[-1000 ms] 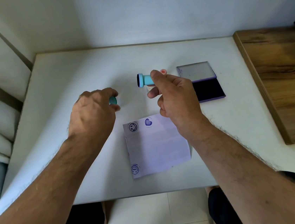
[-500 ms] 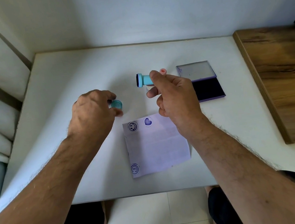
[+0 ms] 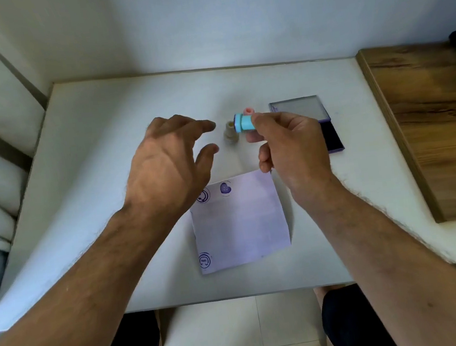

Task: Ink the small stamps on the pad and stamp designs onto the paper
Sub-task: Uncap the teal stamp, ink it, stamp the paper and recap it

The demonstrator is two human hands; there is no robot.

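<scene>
Three prints: on the paper (image 3: pixel 241 222), nearest on the table (image 3: pixel 92 165).
Left hand (image 3: pixel 168 162): fingers spread, holding nothing, above the table.
Right hand (image 3: pixel 288 143): pinches the blue stamp (image 3: pixel 244 122), held sideways in the air.
Beige stamp (image 3: pixel 230 136): stands between the hands.
Pink stamp (image 3: pixel 249 111): behind the blue one.
Ink pad (image 3: pixel 327 133): open, beside the right hand.

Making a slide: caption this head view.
Right hand holds a blue stamp above stamped paper; left hand open.
</scene>
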